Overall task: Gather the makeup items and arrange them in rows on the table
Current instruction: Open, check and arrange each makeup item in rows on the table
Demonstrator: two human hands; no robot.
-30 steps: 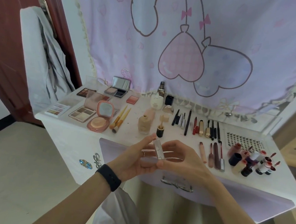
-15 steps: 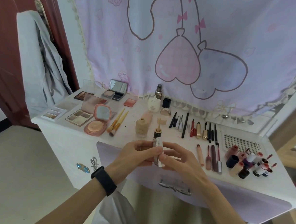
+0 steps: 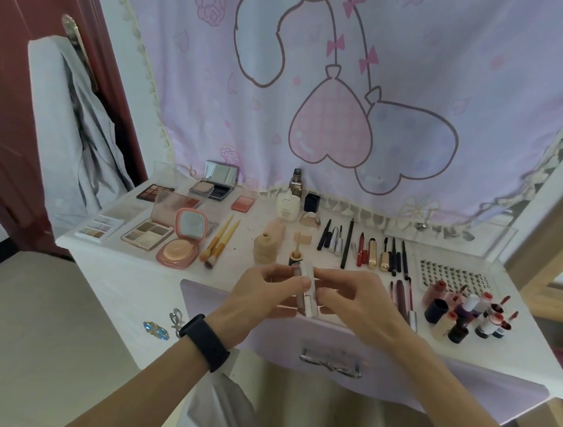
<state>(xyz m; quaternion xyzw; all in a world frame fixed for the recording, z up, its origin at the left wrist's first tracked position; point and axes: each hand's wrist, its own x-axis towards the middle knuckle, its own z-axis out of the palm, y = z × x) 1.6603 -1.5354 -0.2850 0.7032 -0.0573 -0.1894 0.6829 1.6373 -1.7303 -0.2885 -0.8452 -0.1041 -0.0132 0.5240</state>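
Both hands hold a small silver lipstick tube (image 3: 308,290) upright over the front edge of the white table (image 3: 130,262). My left hand (image 3: 261,298), with a black wristband, pinches its upper part. My right hand (image 3: 354,301) grips it from the right. On the table lie rows of makeup: eyeshadow palettes (image 3: 147,235), a pink compact (image 3: 181,243), two brushes (image 3: 220,242), beige bottles (image 3: 266,245), a line of pencils and mascaras (image 3: 364,249), and a cluster of small bottles (image 3: 466,318).
A purple drawer (image 3: 396,361) with a metal handle stands open under my hands. A cartoon curtain (image 3: 316,82) hangs behind the table. A grey garment (image 3: 75,139) hangs on the red door at left. A sheet of false lashes (image 3: 452,275) lies at right.
The tube has gone from tilted between spread fingers to upright, with both hands closed together around it. The view has tilted down slightly.
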